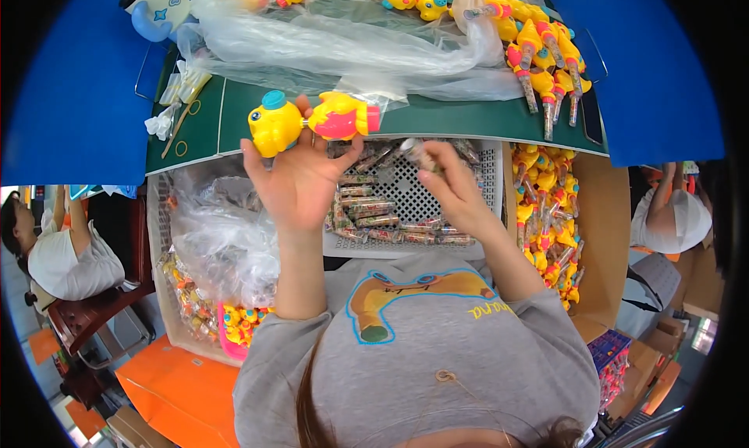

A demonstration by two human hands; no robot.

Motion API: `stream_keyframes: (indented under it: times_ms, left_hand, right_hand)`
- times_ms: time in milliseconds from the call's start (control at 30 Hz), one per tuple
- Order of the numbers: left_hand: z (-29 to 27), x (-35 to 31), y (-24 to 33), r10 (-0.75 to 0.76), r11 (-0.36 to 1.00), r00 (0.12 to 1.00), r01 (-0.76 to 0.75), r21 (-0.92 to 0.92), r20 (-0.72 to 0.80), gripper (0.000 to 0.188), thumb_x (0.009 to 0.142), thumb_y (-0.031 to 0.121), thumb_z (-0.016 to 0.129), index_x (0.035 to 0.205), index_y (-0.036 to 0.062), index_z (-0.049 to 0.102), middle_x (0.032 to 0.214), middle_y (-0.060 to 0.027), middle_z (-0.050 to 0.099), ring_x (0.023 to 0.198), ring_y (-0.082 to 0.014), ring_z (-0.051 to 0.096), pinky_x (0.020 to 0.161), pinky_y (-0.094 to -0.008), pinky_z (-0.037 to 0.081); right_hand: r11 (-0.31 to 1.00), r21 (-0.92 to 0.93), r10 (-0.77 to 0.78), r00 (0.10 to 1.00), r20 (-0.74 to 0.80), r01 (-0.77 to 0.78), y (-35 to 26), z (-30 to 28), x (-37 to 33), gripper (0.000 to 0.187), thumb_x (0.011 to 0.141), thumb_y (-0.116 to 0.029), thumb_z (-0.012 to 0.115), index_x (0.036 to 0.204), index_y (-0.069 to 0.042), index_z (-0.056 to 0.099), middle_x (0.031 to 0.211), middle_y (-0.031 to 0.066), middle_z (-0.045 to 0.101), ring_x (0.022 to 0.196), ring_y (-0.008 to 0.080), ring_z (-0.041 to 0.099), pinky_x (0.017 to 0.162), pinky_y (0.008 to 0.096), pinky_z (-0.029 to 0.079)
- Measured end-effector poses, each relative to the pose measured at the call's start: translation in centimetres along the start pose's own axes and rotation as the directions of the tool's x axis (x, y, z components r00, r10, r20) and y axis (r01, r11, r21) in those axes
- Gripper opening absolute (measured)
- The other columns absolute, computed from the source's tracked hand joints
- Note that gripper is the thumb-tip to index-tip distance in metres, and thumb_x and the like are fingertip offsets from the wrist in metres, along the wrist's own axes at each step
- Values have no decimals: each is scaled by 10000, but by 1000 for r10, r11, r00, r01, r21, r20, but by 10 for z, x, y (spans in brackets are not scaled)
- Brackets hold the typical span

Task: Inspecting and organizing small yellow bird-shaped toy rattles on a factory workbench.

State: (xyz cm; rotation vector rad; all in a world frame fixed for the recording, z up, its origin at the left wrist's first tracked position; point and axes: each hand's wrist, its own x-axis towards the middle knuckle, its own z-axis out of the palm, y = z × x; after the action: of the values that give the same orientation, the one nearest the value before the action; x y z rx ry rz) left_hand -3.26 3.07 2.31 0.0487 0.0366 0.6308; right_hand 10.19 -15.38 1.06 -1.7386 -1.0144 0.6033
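Observation:
My left hand (300, 179) is raised over the front edge of the table, fingers wrapped round a yellow duck toy (337, 117) with a blue cap and a pink body. The toy lies sideways, its head to the left and its pink end to the right. Between the fingers and thumb of my right hand (456, 184) is a small clear tube (418, 155) with a pale end, partly hidden by the fingers. Below both hands stands a white plastic basket (490, 184) with many similar filled tubes (371, 208) lying in it.
A cardboard box (605, 237) of yellow toys is at the right. Clear plastic bags (226, 241) fill a bin at the left. Finished-looking duck toys with tubes (550, 66) and plastic sheeting (343, 50) lie on the green table (234, 128). A phone (592, 116) lies at its right edge.

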Motion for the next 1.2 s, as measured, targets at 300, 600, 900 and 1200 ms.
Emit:
stream_keyframes:
  times_ms: [300, 600, 900, 1200]
  left_hand:
    - [1, 1, -24, -179, 981, 979, 169, 98, 94, 709, 810, 621, 563, 1318, 148, 417, 1307, -64, 451, 1242, -265, 406, 994, -642, 296]
    - [3, -2, -54, -106, 929, 980, 37, 369, 170, 488, 887, 348, 614, 1293, 149, 430, 1380, -147, 401, 1220, -254, 449, 1006, -413, 392]
    - [7, -4, -65, -23, 829, 983, -81, 553, 179, 347, 924, 179, 561, 1251, 140, 452, 1347, -194, 427, 1127, -230, 524, 979, -365, 423]
    - [7, -5, -57, -31, 837, 989, -52, 545, 143, 342, 925, 164, 547, 1252, 132, 450, 1329, -198, 448, 1101, -232, 541, 954, -369, 439]
  right_hand:
    - [961, -150, -262, 942, -208, 234, -29, -6, -1, 290, 900, -164, 573, 1132, 9, 560, 984, 187, 624, 830, 308, 620, 733, 348, 478]
    - [864, -386, -420, 886, -198, 323, -29, -2, -7, 349, 781, -138, 698, 1102, -35, 609, 794, 107, 590, 689, 263, 573, 621, 356, 448]
    - [943, -225, -304, 911, -280, 245, -25, -8, -9, 242, 808, -157, 692, 1009, -30, 651, 794, 47, 608, 674, 161, 567, 589, 283, 431]
    - [955, 294, -12, 992, -125, 48, -32, -15, -9, 265, 902, -263, 614, 984, -13, 644, 820, 54, 645, 640, 73, 529, 554, 210, 392]
